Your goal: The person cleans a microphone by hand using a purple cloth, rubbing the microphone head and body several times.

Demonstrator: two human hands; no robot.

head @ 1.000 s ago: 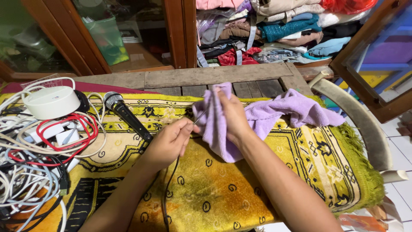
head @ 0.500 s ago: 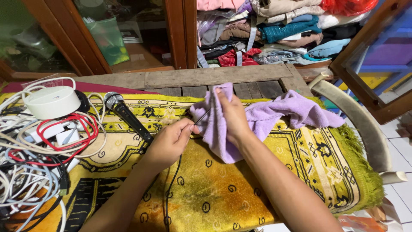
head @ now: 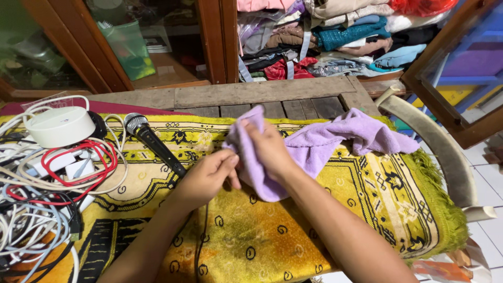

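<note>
My right hand grips a lilac cloth, bunched around its fingers; the rest of the cloth trails right over a yellow patterned rug. My left hand is pinched on a thin black cable right against the cloth. The cable's end is hidden between the fingers and the cloth. The cable runs down towards me over the rug. A black microphone with a silver grille lies just left of my left hand.
A tangle of white, red and grey cables and a round white device fill the left side. A wooden table lies under the rug. Folded clothes are stacked behind it. A curved white chair arm stands at right.
Almost nothing differs. Both hands stay together at the cloth, with only a slight shift of the fingers.
</note>
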